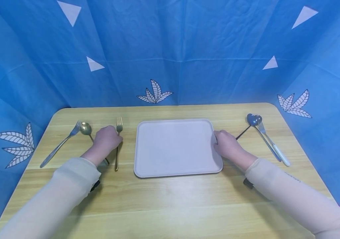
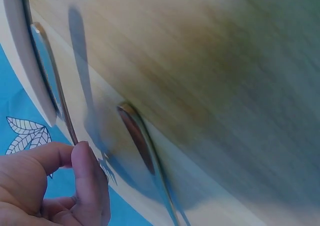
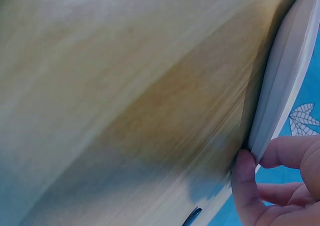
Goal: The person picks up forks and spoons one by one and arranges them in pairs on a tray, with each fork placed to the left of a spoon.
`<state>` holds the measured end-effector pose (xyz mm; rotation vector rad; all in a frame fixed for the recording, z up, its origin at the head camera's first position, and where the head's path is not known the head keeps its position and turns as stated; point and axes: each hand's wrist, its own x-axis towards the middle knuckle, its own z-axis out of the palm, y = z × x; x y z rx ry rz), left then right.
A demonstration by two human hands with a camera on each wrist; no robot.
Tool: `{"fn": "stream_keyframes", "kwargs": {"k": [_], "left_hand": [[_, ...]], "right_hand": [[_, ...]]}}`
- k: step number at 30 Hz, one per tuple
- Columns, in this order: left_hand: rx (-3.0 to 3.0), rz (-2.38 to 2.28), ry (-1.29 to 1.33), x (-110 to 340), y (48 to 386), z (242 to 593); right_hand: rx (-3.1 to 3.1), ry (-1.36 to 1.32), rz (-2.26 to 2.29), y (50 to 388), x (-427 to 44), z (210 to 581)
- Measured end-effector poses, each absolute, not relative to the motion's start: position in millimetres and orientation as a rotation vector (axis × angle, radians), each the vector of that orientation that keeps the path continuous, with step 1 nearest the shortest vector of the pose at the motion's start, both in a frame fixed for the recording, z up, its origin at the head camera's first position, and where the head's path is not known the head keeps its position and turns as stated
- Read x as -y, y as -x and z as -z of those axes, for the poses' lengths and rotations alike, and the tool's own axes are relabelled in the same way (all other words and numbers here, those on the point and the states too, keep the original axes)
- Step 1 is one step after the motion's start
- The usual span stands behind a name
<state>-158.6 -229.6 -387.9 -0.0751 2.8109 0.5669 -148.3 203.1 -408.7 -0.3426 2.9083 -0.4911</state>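
A gold-coloured fork (image 1: pixel 119 124) stands just left of the pale rectangular tray (image 1: pixel 175 147), tines pointing to the far edge. My left hand (image 1: pixel 107 137) pinches it between thumb and fingers; in the left wrist view its handle (image 2: pixel 51 73) is raised and its shadow falls apart on the wood. At the tray's right side, my right hand (image 1: pixel 228 142) grips the rim, thumb and finger on either face of the tray edge (image 3: pixel 280 81) in the right wrist view. Under my left wrist lies a gold-coloured spoon (image 1: pixel 85 128), partly hidden.
A silver fork (image 1: pixel 59 146) lies at the far left of the wooden table (image 1: pixel 175 205). To the right are a heart-shaped dark spoon (image 1: pixel 251 119), another dark spoon (image 1: pixel 258 119) and a pale-handled fork (image 1: pixel 281 154), crossing one another. Blue patterned cloth (image 1: pixel 181 79) hangs behind.
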Motion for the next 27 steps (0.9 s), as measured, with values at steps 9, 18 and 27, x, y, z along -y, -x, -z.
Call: {"fn": "stream_keyframes", "kwargs": {"k": [9,18,27], "left_hand": [[-2.782,-0.567,0.085,223,156,381],[-2.773,-0.577,0.075,218,155,375],[-2.791,-0.584,0.058,215,152,372]], "right_hand": [[-2.904,0.333,0.499,148,-202,407],[-2.902,0.324,0.497,148,-203,407],[-2.916,0.336,0.484,147,-202,408]]}}
